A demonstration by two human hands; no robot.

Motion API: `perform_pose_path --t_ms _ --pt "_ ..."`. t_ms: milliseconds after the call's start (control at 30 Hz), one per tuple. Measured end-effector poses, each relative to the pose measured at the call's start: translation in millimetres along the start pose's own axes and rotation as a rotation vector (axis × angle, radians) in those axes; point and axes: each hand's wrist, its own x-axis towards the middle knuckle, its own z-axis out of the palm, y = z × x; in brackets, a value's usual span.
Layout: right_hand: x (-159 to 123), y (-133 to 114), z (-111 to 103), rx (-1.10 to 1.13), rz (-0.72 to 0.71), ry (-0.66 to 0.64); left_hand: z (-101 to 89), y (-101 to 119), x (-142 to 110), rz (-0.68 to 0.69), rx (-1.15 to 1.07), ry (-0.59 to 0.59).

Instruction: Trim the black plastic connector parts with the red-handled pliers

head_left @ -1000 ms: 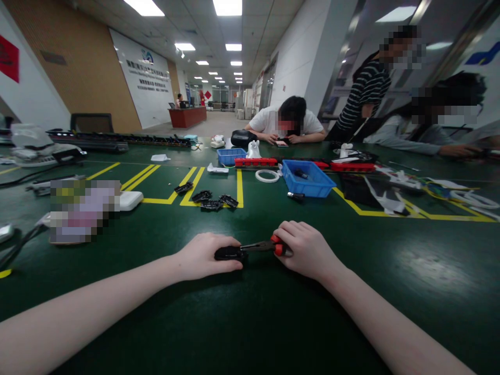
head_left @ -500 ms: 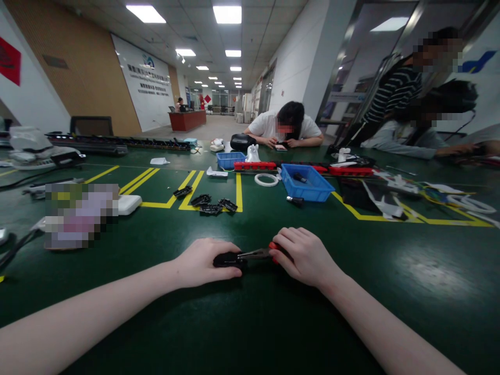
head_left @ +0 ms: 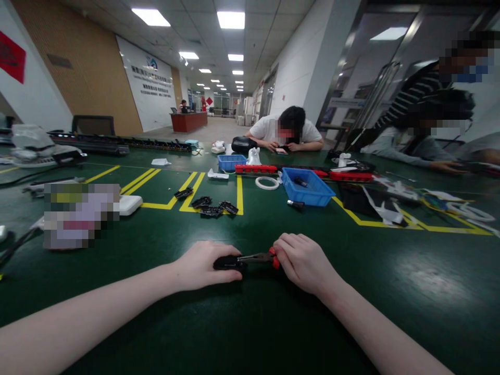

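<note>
Pinching left hand (head_left: 199, 266): thumb and fingers squeeze the black part (head_left: 226, 263), low over the green table (head_left: 250, 328).
Right hand (head_left: 303, 260): curled around the red-handled pliers (head_left: 260, 257).
Black part: long axis sideways, left of the right hand, roughly in line with the pliers' tip at its right end.

Your left forearm (head_left: 97, 307) and right forearm (head_left: 378, 317), both bare, slant inward from the lower corners. Your left hand (head_left: 201, 265) pinches, tips pointing right, thumb (head_left: 230, 276) nearest you, fingers (head_left: 225, 249) opposite. Your right hand (head_left: 302, 260) (level with the left, a little apart) is curled tight, knuckles upward.
</note>
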Motion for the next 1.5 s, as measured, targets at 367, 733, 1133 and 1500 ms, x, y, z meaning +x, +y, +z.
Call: perform_pose_path --t_ms 367,733,1133,1500 --pt "1 -3 -4 -0.042 0.021 0.006 0.6 -3 1 0.003 0.018 -0.012" --pt "-1 11 -4 -0.02 0.045 0.054 1.8 -5 0 0.008 0.052 0.0" --pt "1 0 -1 0.046 0.03 -0.006 2.4 -4 0 0.021 0.034 0.002" --pt "0 -1 -2 0.051 0.024 -0.008 3.6 -6 0 0.029 0.021 0.009"
